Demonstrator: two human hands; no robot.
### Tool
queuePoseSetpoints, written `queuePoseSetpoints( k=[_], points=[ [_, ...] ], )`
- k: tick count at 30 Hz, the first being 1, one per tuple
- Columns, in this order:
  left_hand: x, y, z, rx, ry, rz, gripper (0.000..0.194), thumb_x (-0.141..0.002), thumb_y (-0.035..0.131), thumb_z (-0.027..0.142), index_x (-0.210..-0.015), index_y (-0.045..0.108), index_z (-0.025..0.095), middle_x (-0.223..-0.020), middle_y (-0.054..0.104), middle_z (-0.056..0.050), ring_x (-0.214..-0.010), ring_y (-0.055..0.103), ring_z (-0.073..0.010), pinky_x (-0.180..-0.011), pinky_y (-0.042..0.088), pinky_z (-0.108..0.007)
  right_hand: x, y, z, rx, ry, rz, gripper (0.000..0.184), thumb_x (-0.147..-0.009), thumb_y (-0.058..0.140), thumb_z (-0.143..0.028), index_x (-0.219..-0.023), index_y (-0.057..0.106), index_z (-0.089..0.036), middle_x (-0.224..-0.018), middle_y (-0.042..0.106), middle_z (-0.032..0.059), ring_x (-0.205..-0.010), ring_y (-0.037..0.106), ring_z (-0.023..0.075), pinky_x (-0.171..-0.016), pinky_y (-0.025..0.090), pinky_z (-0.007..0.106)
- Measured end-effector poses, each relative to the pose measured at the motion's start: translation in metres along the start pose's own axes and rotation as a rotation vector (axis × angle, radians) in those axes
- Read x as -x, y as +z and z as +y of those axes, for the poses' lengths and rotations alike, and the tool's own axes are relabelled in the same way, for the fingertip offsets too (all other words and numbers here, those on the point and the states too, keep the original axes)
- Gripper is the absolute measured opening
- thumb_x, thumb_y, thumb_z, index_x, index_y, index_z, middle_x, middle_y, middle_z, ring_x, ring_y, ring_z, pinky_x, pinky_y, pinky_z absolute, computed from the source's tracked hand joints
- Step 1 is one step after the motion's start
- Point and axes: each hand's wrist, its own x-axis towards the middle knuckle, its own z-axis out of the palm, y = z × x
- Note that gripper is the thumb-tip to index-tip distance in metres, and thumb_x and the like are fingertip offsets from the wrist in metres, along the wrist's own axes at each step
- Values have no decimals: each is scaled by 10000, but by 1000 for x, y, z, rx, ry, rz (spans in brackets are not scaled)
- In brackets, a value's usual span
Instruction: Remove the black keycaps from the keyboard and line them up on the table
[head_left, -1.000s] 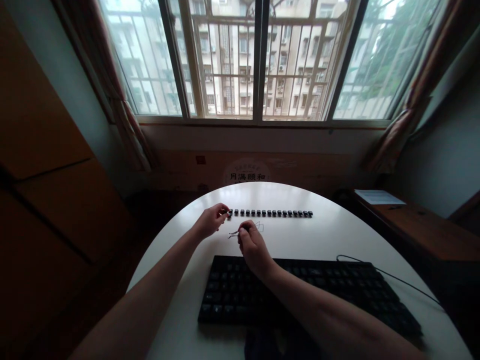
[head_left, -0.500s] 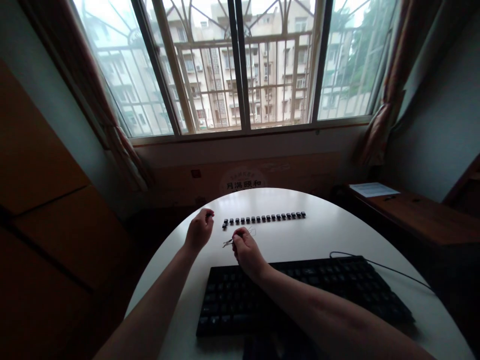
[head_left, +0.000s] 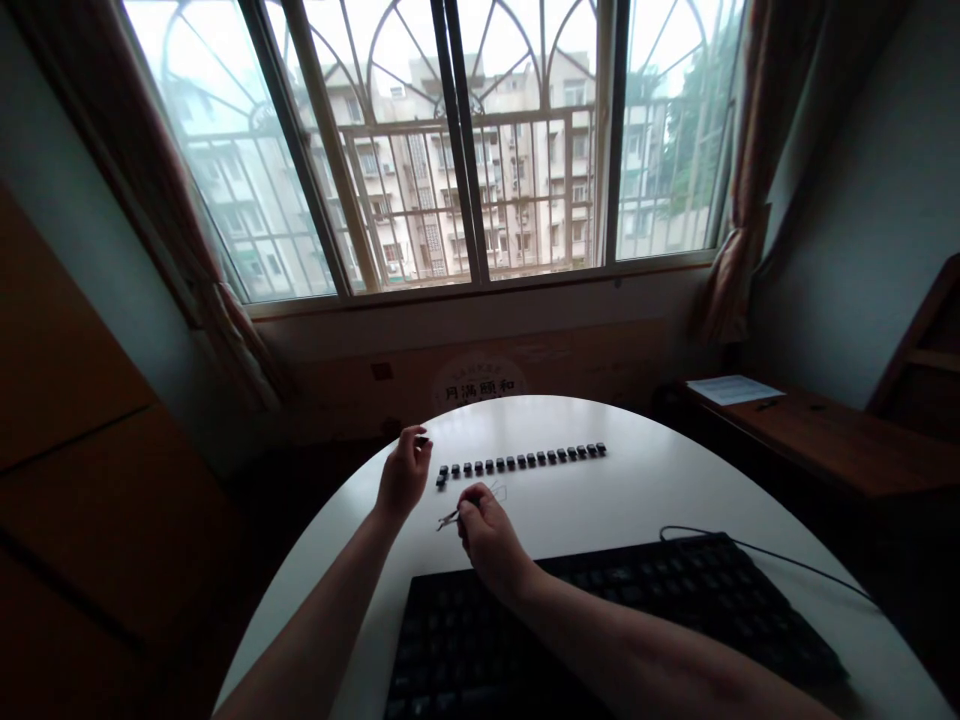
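My left hand [head_left: 403,478] is raised over the table's far left part, fingers pinched on a small dark keycap [head_left: 423,440]. Just right of it, my right hand [head_left: 487,535] is closed around a metal keycap puller [head_left: 448,520]. Its prongs point left and thin wire loops show behind the fingers. A row of black keycaps [head_left: 521,462] stretches across the table beyond my right hand, with one more keycap [head_left: 441,482] in front of the row's left end. Under my right wrist and forearm lies a black keyboard [head_left: 645,575], partly hidden by the arm.
The round white table [head_left: 645,490] has a curved edge close to my left hand. A cable [head_left: 772,548] runs from the keyboard's back toward the right edge. To the right stands a wooden desk [head_left: 825,440] with a paper sheet [head_left: 735,389]. A barred window [head_left: 480,200] is ahead.
The view has tilted up slightly, so everything sits lower in the picture. My left hand has turned a little, showing more of the dark keycap. Both hands keep their hold.
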Motion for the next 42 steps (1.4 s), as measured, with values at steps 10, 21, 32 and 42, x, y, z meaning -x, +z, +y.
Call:
queuePoseSetpoints(
  k=[10,21,32,42],
  points=[
    [20,8,-18,27,25,-62,123,-881,530,243,-985,577,196,-947,675,-70,-829,649,-213,-740,516,-340,4,-3,-9,-48,60,62,193,-822,499,-389,-836,429,-209,-536,381,-83,-433,308,75,-401,222,177],
    [26,10,-9,-123,235,-316,254,-846,613,136,-1082,672,208,-1012,704,-65,-939,571,-231,-896,452,-391,6,-4,-24,-96,120,135,226,-785,503,-409,-836,408,-210,-525,386,-90,-428,287,66,-387,195,168],
    [27,18,-3,-236,261,-438,160,-795,647,155,-916,707,240,-890,726,-41,-893,580,-238,-869,405,-374,8,-6,-17,-6,29,58,198,-816,488,-398,-834,434,-208,-534,386,-81,-433,299,76,-394,215,187],
    [26,18,-2,-256,247,-458,182,-802,653,150,-951,727,223,-968,734,-60,-918,573,-242,-852,397,-374,11,-8,-16,20,6,29,183,-833,492,-381,-818,442,-206,-528,366,-79,-432,278,75,-397,214,194]
  ],
)
